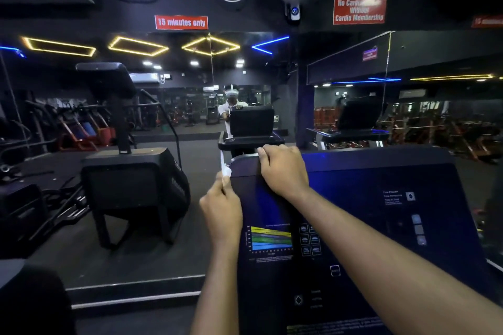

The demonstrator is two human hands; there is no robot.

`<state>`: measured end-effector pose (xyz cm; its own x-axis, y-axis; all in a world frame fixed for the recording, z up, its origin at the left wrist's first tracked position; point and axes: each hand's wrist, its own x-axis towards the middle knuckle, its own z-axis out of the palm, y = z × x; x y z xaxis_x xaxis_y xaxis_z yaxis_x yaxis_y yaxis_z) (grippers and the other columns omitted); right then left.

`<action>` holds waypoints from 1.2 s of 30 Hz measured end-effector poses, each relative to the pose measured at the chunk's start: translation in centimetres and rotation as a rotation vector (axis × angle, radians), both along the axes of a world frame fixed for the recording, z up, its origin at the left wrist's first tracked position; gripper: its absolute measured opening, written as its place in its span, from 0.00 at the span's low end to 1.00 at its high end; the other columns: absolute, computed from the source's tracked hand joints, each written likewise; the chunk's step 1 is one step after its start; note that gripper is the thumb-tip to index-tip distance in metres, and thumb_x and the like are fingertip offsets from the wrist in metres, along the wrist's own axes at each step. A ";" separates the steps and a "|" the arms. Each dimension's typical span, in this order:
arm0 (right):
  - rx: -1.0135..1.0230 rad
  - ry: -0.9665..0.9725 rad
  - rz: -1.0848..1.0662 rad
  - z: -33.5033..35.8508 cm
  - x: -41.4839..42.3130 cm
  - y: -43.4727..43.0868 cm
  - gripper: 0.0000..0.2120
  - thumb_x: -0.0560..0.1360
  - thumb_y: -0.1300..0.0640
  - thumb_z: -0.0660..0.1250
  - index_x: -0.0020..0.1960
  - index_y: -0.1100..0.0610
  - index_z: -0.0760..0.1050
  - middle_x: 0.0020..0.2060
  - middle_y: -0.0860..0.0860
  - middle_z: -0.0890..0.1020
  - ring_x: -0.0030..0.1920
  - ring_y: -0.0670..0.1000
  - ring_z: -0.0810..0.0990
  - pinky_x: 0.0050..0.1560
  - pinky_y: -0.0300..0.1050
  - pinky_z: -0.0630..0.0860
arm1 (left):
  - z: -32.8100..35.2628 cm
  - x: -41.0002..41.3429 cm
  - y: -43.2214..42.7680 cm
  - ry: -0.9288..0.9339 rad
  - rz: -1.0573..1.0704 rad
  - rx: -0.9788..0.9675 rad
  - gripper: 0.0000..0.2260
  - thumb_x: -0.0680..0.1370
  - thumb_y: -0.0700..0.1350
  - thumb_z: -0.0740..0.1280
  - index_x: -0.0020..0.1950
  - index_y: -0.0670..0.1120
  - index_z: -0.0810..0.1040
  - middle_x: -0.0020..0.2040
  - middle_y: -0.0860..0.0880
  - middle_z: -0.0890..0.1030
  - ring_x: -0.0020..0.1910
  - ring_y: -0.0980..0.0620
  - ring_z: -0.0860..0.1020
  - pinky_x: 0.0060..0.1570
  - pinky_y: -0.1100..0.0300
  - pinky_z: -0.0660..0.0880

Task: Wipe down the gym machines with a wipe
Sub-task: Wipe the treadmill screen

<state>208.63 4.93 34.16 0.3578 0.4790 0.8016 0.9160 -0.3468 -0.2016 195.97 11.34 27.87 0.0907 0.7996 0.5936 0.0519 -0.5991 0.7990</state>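
Treadmill console (353,198) is recorded as the bearing surface. Its top edge is gripped near the left corner by the right hand (283,171). A white wipe (226,168), pinched by the left hand (221,207), is held at the upper left corner.

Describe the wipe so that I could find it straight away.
Start at the big dark console of the machine in front. At its top left corner, the left hand pinches a small white wipe. It is the only white scrap there; the right hand beside it grips the bare console edge.

Gym w/ treadmill console (353,212), mirror (190,117), cardio sign (359,10).
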 end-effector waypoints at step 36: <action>-0.263 -0.415 0.195 -4.5 -5.8 2.4 0.11 0.75 0.56 0.69 0.57 0.54 0.81 0.69 0.51 0.76 0.78 0.56 0.61 0.79 0.53 0.48 | -9.1 -4.5 -2.5 0.061 -0.189 -0.212 0.16 0.85 0.47 0.59 0.72 0.54 0.76 0.50 0.47 0.86 0.46 0.52 0.80 0.49 0.57 0.74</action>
<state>202.81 7.34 29.64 -0.0799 0.7088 0.7008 0.9528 -0.1522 0.2626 191.42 8.88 18.81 0.2808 0.8707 0.4038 0.0070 -0.4225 0.9063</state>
